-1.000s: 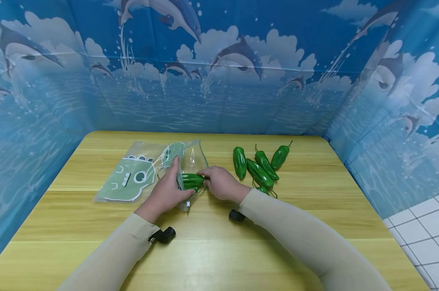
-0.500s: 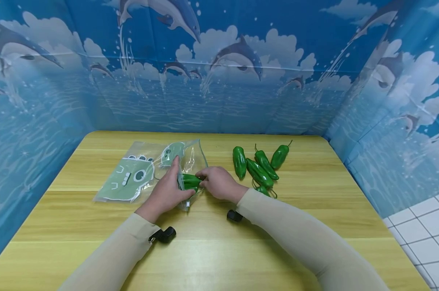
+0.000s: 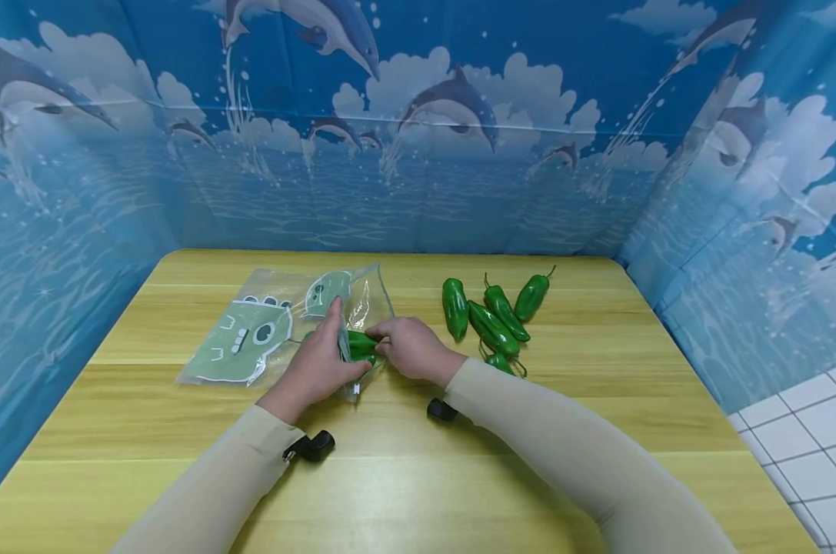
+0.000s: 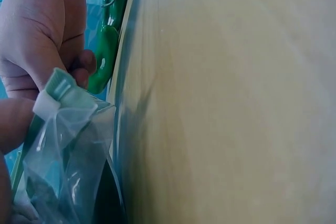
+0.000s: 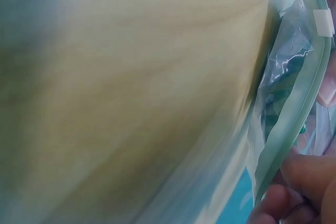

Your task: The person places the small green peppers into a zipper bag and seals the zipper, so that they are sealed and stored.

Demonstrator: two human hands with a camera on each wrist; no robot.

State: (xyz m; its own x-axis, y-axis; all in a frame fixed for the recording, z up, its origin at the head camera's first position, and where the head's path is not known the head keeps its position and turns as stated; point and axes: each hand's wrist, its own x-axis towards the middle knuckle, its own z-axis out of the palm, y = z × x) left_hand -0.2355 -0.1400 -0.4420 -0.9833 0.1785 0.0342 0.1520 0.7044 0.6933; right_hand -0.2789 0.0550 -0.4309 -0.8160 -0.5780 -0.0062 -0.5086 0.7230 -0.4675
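Observation:
A clear zip bag (image 3: 368, 302) with a green cartoon print lies at the left of the table, its mouth facing right. My left hand (image 3: 315, 369) holds the bag's mouth apart, thumb across the near side of the opening. Inside the mouth sits a green pepper (image 3: 359, 343), partly hidden by plastic and fingers. My right hand (image 3: 416, 351) pinches the pepper's outer end right at the opening. The white zip slider (image 5: 323, 22) shows on the green zip strip (image 5: 294, 103) in the right wrist view. In the left wrist view, the bag's plastic (image 4: 73, 156) bunches beneath the slider.
Several loose green peppers (image 3: 494, 329) lie right of my right hand, some with curled stems. A printed bag part with a cartoon face (image 3: 244, 338) lies flat at the left. The wooden table (image 3: 418, 477) meets a dolphin-print curtain (image 3: 418, 192) behind.
My right hand has moved slightly left, pushing the pepper deeper into the bag. The left hand stays almost still, and the loose peppers have not moved.

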